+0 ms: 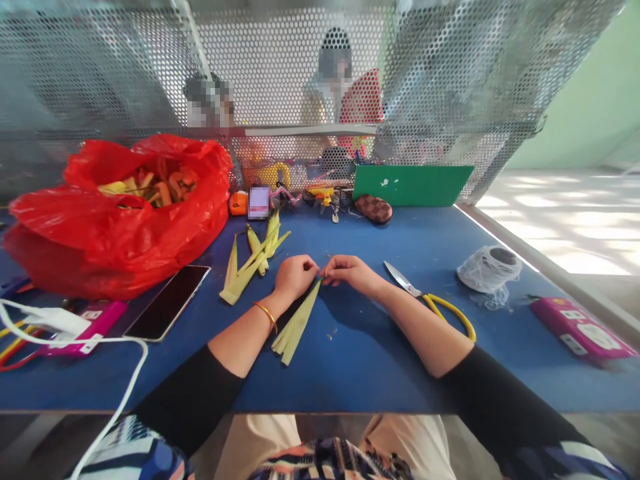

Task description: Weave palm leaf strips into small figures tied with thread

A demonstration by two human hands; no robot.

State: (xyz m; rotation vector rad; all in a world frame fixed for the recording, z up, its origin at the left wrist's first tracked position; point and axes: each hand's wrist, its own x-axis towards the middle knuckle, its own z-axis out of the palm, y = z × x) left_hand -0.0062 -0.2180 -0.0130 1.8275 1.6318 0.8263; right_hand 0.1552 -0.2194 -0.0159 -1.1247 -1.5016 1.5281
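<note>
The left hand [296, 275] and right hand [346, 272] meet fingertip to fingertip, each grip pinched closed on the narrow tip of the pale-green leaf strips [300, 325]; these fan out over the blue table [390, 377] toward the person; scissors [417, 291] lie beside the right forearm.

On my feed the scene is bright, strongest at the right, where sunlit patches burn out white on the pale floor [545, 200]. I see a soft shadow below the right hand [350, 272] on the blue table [390, 383], glare on the red bag [120, 233], haze across the mesh screen [280, 80], blocky pixels behind it, and the purple pack [580, 327] blurred and stretched near the edge.
</note>
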